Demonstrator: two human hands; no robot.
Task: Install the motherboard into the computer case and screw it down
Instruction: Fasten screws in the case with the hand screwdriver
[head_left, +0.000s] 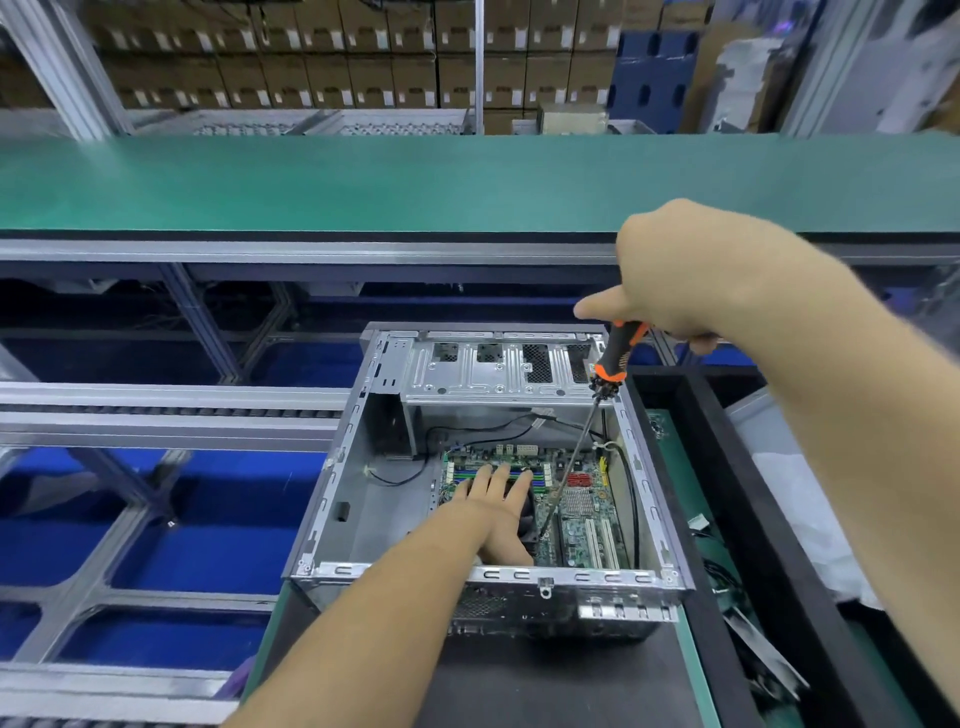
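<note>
Screwdriver (613, 358) in right grip (675, 275)

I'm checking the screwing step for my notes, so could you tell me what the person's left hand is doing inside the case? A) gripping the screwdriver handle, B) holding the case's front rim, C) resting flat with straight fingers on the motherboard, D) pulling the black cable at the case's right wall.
C: the left hand lies flat, fingers straight, on the motherboard in the computer case, while the right hand grips the screwdriver.
</note>
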